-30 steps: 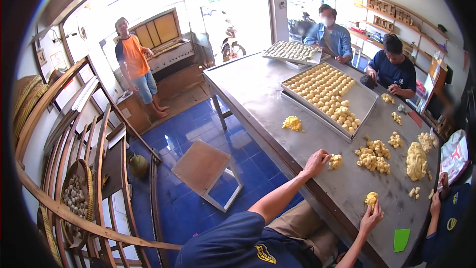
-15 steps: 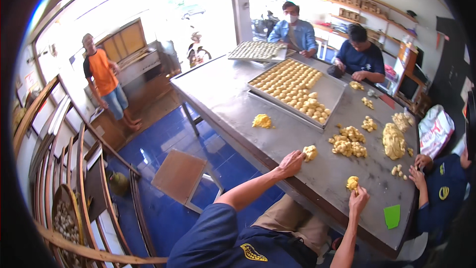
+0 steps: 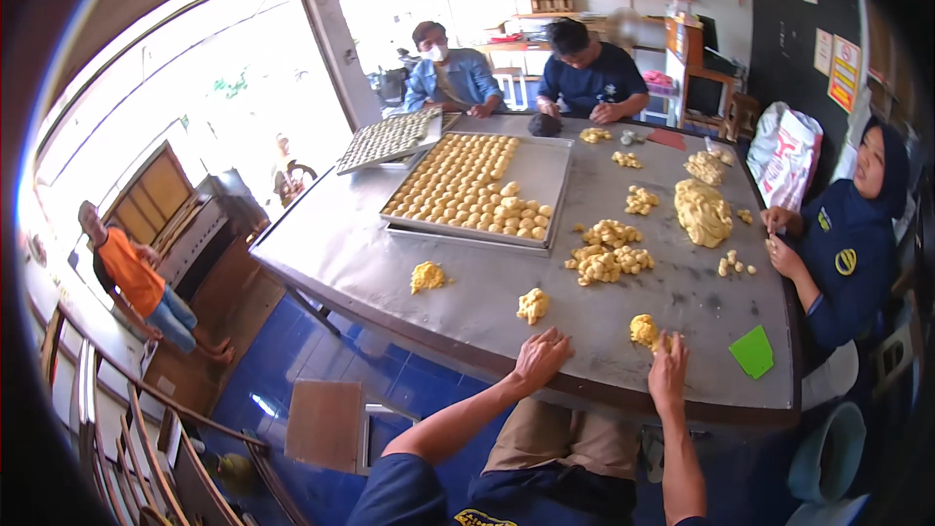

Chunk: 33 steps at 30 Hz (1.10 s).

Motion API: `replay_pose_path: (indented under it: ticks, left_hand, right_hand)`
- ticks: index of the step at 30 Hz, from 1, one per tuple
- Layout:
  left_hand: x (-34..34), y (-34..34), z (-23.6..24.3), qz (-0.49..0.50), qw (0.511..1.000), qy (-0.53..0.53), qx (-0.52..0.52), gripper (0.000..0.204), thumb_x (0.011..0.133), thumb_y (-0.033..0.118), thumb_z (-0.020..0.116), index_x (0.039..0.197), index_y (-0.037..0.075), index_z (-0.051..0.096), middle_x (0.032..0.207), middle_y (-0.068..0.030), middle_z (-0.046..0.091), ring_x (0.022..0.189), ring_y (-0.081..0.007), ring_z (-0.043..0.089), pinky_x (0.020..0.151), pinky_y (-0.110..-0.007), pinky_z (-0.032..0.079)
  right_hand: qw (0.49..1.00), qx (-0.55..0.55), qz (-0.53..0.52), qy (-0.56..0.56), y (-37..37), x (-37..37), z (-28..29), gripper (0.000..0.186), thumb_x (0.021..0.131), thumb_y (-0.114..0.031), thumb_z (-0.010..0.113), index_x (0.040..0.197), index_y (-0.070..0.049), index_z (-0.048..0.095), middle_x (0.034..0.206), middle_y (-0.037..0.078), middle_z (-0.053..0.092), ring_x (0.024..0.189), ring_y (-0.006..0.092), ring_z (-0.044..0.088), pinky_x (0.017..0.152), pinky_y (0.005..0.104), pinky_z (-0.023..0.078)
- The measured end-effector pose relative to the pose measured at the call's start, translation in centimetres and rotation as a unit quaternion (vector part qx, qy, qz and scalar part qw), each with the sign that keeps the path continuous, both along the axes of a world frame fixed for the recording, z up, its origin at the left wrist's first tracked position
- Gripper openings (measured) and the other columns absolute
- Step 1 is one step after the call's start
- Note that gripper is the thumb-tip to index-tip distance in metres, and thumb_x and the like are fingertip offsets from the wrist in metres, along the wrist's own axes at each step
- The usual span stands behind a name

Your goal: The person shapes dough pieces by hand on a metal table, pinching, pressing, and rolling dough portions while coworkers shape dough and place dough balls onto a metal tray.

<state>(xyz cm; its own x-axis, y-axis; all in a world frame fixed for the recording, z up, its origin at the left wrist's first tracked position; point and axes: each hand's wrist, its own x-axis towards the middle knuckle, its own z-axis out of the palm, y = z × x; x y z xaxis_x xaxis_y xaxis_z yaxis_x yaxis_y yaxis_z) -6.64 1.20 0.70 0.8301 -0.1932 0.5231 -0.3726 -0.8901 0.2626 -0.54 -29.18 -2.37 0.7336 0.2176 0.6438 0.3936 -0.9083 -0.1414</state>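
My left hand [image 3: 542,358] rests at the table's front edge, fingers reaching forward with nothing visible in them. Just beyond it sits a small pile of pale dough balls [image 3: 533,306], apart from the fingers. Stretched fingers of my right hand [image 3: 668,372] lie beside a crumbly yellow filling lump [image 3: 644,330], at its near right side; whether they touch it is hard to tell. A second yellow lump [image 3: 427,278] lies further left. Past my hands is a larger heap of dough balls [image 3: 606,255]. A green plastic scraper [image 3: 751,352] lies to the right.
A metal tray [image 3: 547,187] holds rows of round dough balls; another filled tray [image 3: 390,141] is behind it. A big dough mass [image 3: 702,212] sits at the right. Co-workers stand at the far side and right. A stool [image 3: 324,425] is left of me.
The view has turned to the right. My left hand has drawn back from the pile of dough balls. My right hand stays near the yellow lump, its fingers now more stretched out.
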Motion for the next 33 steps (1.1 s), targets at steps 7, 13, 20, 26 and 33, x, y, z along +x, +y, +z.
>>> replay_pose_path:
  ticks: [7, 13, 20, 26, 33]
  left_hand:
    - [7.2, -0.8, 2.1, 0.102, 0.988, -0.07, 0.096, 0.041, 0.096, 0.036, 0.063, 0.116, 0.0, 0.064, 0.116, -0.0174, 0.064, 0.123, -0.0377, 0.055, 0.112, -0.057, 0.039]
    - [9.7, 0.6, 0.4, 0.005, 1.0, -0.004, 0.024, 0.041, 0.089, 0.029, 0.065, 0.113, -0.002, 0.054, 0.119, -0.022, 0.051, 0.126, -0.0428, 0.045, 0.123, -0.061, 0.019]
    - [9.8, 1.3, -0.6, -0.06, 0.993, -0.065, 0.074, 0.039, 0.085, 0.03, 0.064, 0.109, 0.0, 0.057, 0.118, -0.0198, 0.052, 0.124, -0.0376, 0.048, 0.119, -0.062, 0.024]
    - [7.1, 0.2, -3.8, 0.111, 0.961, -0.088, 0.237, 0.035, 0.091, 0.029, 0.057, 0.115, 0.004, 0.062, 0.118, -0.0123, 0.058, 0.123, -0.0281, 0.051, 0.109, -0.051, 0.033]
    - [3.2, -1.5, -0.8, 0.2, 0.952, 0.031, 0.228, 0.023, 0.088, 0.024, 0.059, 0.097, 0.005, 0.07, 0.105, -0.0125, 0.054, 0.108, -0.0293, 0.049, 0.098, -0.05, 0.037]
  right_hand:
    - [0.978, 0.164, 0.092, 0.091, 0.7, 0.7, 4.4, 0.034, 0.085, 0.0, 0.07, 0.118, 0.003, 0.072, 0.101, 0.018, 0.069, 0.094, 0.0389, 0.063, 0.089, 0.047, 0.048]
    - [0.979, 0.116, 0.133, 0.106, 0.7, 2.4, 4.0, 0.007, 0.079, 0.003, 0.066, 0.084, 0.002, 0.069, 0.086, 0.018, 0.065, 0.088, 0.0401, 0.062, 0.079, 0.0487, 0.049]
    - [0.981, 0.012, 0.114, 0.155, -2.5, 4.1, 2.5, 0.027, 0.088, 0.004, 0.059, 0.112, 0.009, 0.07, 0.101, 0.024, 0.064, 0.105, 0.0408, 0.06, 0.093, 0.0486, 0.047]
    - [0.973, 0.013, 0.097, 0.211, -0.2, -1.7, 3.9, 0.044, 0.092, 0.013, 0.044, 0.133, 0.013, 0.059, 0.149, 0.031, 0.05, 0.138, 0.0438, 0.049, 0.118, 0.0439, 0.038]
    - [0.952, 0.112, 0.084, 0.272, -2.9, 0.8, 5.4, 0.039, 0.09, 0.011, 0.053, 0.126, 0.008, 0.066, 0.125, 0.029, 0.066, 0.116, 0.0453, 0.062, 0.103, 0.0477, 0.047]
